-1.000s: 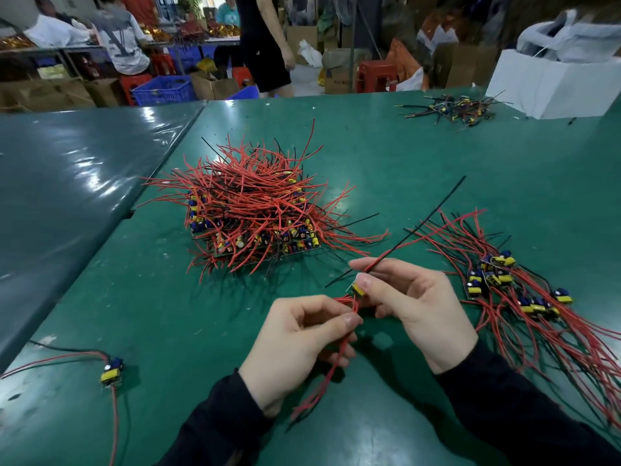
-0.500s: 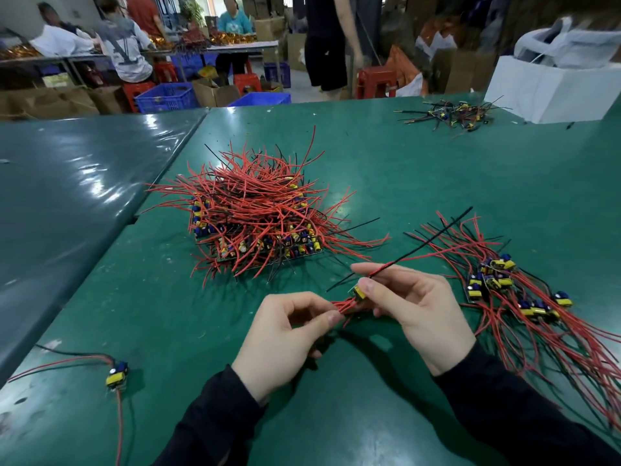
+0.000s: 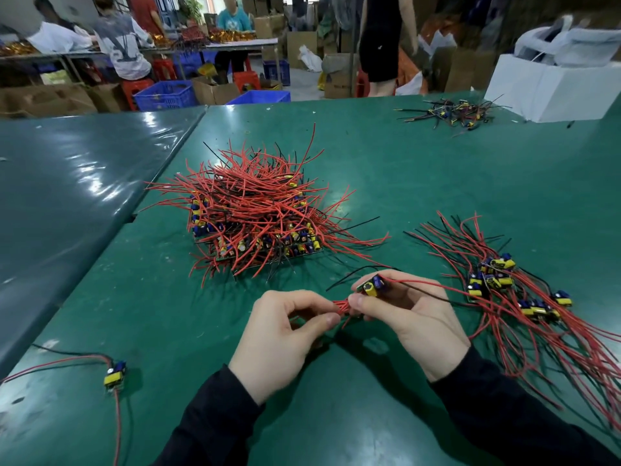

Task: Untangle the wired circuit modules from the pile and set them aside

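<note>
Red wires pinched by left hand, right hand pinching circuit module, no legible markings

Worktop: dark green, glossy. Pile beyond left hand: red wires, few black. Module at right hand: yellow and blue. Sleeves: black.

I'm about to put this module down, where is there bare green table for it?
Bare table lies between the tangled pile and lone module. Right is crowded by the sorted bundle.
</note>
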